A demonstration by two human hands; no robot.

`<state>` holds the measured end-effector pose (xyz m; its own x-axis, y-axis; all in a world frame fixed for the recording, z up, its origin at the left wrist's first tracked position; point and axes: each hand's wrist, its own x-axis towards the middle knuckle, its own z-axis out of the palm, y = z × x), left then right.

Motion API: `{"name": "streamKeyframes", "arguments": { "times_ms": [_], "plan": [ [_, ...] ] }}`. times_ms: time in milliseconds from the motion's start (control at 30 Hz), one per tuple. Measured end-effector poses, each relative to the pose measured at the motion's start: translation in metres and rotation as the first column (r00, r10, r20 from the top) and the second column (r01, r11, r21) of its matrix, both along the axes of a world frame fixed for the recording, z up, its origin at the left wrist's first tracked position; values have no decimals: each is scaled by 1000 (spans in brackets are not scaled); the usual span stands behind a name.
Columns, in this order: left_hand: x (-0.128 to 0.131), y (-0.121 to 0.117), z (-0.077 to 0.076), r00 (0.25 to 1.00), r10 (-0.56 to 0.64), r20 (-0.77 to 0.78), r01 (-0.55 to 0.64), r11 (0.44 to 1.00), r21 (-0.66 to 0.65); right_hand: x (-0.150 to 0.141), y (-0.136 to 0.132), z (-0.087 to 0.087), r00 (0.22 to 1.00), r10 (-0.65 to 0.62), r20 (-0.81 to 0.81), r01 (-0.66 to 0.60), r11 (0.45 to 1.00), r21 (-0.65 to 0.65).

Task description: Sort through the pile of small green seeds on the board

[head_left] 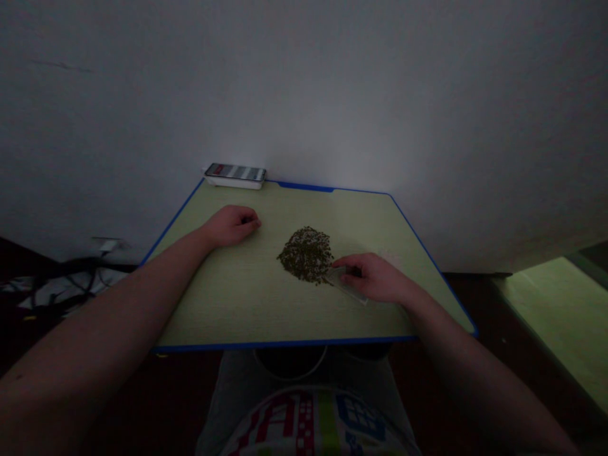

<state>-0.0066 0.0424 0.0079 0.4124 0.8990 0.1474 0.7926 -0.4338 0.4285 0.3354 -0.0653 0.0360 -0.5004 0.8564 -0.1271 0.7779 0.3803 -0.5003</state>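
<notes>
Looks matt and faintly grained across the bench [228,304], plastic-like along the edging [285,345]. Glossy on the phone [237,172], smooth like plastic on the box [232,182]. Appears rough and grainy in the pile [306,255], smooth on the card [350,289], matt on the wall [304,95], like cloth on the shirt [306,424].

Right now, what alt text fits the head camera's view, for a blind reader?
A person's right hand holds a flat, pale piece at the edge of a pile of small dark bits on a blue-edged table; the left hand lies curled, left of the pile.
</notes>
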Motion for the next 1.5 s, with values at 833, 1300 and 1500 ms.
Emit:
{"name": "streamKeyframes", "arguments": {
  "times_ms": [833,1300,1500],
  "plan": [
    [1,-2,2,1000,1,10,-1,1000,-9,12,-8,0,997,-12,-73,7,998,-58],
    [1,-1,1,1000,-4,13,5,1000,-11,-8,-7,-1,997,52,-53,-53,999,-10],
    [0,0,0,1000,-12,23,12,1000,1,-8,-6,-2,998,29,-53,-29,1000,1]
  ]
}}
